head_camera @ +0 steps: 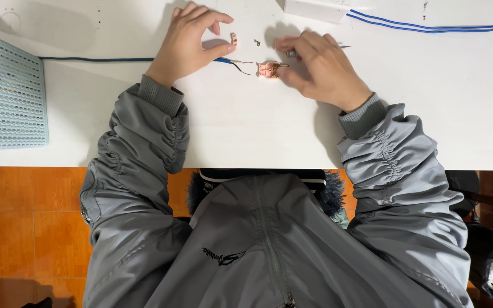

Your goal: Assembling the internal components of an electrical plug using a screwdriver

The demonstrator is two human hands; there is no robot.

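Right hand (320, 65) around screwdriver (342, 45) — plug part (269, 69) beside.

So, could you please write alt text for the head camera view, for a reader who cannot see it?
Seen from above, a person in a grey jacket works at a white table: the left hand presses on a blue cable with bared wire ends, while the right hand holds a thin tool beside a small pink plastic part. A light blue perforated basket sits at the left edge.

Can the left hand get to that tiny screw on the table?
Probably yes. The left hand rests on the table close to the tiny screw, with only a small pink piece lying between them and nothing covering the screw.
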